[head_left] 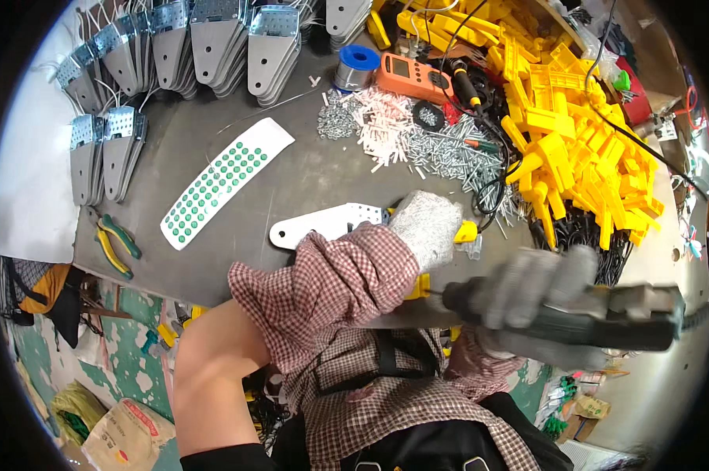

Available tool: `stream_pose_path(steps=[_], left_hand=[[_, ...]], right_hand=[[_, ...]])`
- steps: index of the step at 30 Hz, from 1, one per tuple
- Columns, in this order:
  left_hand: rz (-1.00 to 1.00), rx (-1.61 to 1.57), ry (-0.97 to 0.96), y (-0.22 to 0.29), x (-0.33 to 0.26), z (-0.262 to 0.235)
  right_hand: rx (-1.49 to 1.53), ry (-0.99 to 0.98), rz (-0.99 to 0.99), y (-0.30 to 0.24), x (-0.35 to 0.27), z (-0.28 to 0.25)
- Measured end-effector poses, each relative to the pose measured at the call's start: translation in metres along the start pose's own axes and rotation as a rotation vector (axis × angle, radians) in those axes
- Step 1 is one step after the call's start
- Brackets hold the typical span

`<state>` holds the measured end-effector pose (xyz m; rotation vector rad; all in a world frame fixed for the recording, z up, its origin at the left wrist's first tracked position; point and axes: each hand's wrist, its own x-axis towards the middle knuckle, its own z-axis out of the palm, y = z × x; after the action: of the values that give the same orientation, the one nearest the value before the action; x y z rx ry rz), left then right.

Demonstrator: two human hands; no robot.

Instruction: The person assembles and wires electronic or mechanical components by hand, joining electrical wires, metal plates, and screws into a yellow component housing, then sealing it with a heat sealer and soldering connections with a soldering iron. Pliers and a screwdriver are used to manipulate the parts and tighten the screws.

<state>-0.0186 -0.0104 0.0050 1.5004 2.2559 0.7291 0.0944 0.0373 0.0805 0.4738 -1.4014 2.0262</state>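
The driver (574, 318), a dark green power tool with a grey metal nose, lies across the lower right of the frame, blurred. It looks heavy and rigid; its thick body is the sound place to hold it, and there the right hand (539, 290) in a grey knit glove is clenched around it. The left hand (427, 224), also gloved, presses down at frame centre on a flat white metal plate (323, 226) with a perforated end and a yellow plastic piece (466, 231). The plate seems thin, stiff and light, its edges possibly sharp. Further up lie loose screws (449, 153), a stiff yellow heap of parts (574, 133), an orange meter (413, 77) and a strip of green dots (221, 182). Pliers (117, 245) sit at left.
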Motion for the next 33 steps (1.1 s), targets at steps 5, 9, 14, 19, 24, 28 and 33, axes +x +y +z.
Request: stream_pose_path(steps=[5,9,14,19,24,28,33], left_hand=[[0.006,0.051,0.084,0.007,0.002,0.005],[-0.022,0.049,-0.023,0.010,0.003,-0.003],[0.002,0.036,-0.069,0.011,0.012,-0.013],[-0.025,0.054,-0.074,-0.001,0.015,0.002],[-0.008,0.061,-0.043,-0.003,0.009,0.010],[0.017,0.114,-0.062,0.010,0.008,0.002],[-0.111,-0.050,-0.100,0.023,0.009,-0.009]], right_hand=[[0.297,-0.875,0.194,0.010,0.033,-0.056],[0.299,-0.995,0.193,0.003,0.040,-0.067],[0.351,-0.959,0.172,0.013,0.041,-0.067],[0.382,-0.794,0.370,0.036,0.022,-0.066],[0.360,-0.807,0.378,0.040,0.007,-0.069],[0.439,-0.652,0.326,0.028,0.002,-0.060],[-0.006,-0.606,0.470,0.004,0.007,-0.074]])
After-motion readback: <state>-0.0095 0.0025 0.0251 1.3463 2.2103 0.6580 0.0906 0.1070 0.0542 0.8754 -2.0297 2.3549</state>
